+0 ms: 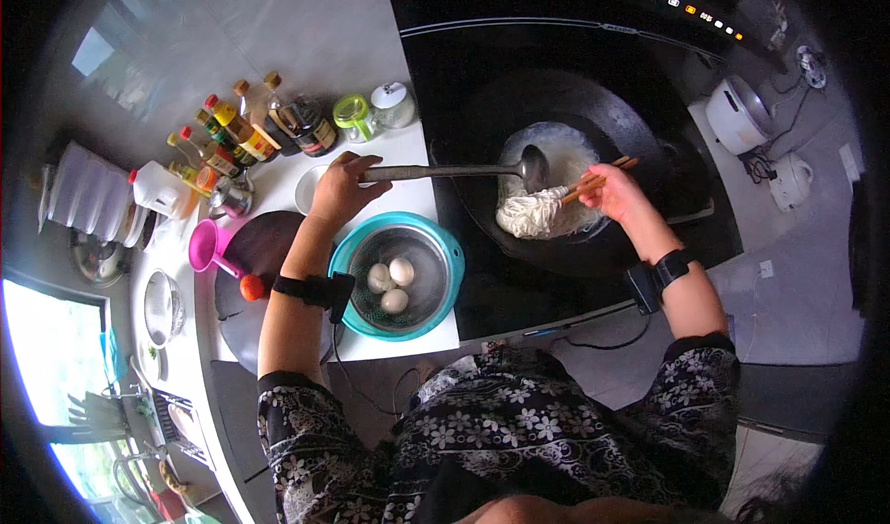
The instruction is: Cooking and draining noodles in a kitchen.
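Observation:
Over the counter's back part, my left hand [345, 186] grips the handle end of a metal ladle [445, 171]. The ladle's bowl hangs above the wok [612, 120] on the black stove. In my right hand [610, 193] is a pair of wooden chopsticks [583, 189], slanting down to the left. Their tips are in a clump of white noodles [532, 214] at the near left of the wok. Whitish liquid [556, 145] pools around the noodles. Left of the stove, a metal strainer in a turquoise basin [455, 273] holds three pale eggs [395, 301].
Several sauce bottles [240, 131] and two lidded jars [354, 117] line the wall. A pink ladle [207, 246] and a tomato-like red item [252, 287] lie by a round dark board [271, 329]. A rice cooker pot [737, 117] stands at right; a lit range hood panel [695, 13] is above.

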`<state>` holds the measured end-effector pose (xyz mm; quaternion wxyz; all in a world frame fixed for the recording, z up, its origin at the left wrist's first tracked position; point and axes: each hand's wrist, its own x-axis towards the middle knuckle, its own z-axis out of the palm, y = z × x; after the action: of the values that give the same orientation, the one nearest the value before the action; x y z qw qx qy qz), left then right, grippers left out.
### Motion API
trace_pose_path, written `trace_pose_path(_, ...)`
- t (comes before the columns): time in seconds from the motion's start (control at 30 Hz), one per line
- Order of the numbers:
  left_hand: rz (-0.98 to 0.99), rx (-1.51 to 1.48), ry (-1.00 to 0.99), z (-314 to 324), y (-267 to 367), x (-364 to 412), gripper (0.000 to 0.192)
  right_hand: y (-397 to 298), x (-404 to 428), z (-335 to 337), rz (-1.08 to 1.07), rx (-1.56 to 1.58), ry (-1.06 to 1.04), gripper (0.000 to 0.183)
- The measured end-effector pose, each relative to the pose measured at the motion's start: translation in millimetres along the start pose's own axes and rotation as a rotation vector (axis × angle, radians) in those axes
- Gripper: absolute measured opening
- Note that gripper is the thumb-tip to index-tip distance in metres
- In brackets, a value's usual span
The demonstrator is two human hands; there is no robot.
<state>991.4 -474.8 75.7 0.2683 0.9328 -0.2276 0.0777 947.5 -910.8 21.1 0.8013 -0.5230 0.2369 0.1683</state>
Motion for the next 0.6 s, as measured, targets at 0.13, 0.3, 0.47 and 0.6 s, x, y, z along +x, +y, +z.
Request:
trace_pose_path(0.13, -0.037, -0.113, -0.025, 1, 3, 7, 0.048, 1, -14, 2, -0.050, 0.029, 0.024, 0.026)
trace_pose_path(0.3, 0.157, -0.117, 0.218, -2, 10, -16, 0.070, 10, -22, -4, -0.079, 0.117, 0.059, 0.026)
trace_pose_path(0.47, -0.255, 0.179, 0.127, -2, -21, -120, 0.047, 11, -39, -7, -0.113, 0.201, 0.103, 0.026)
trace_pose_path(0.6, -0.722, -0.162, -0.156, 18, -19, -211, 0.040, 14, -45, -5, -0.156, 0.297, 0.103, 0.023)
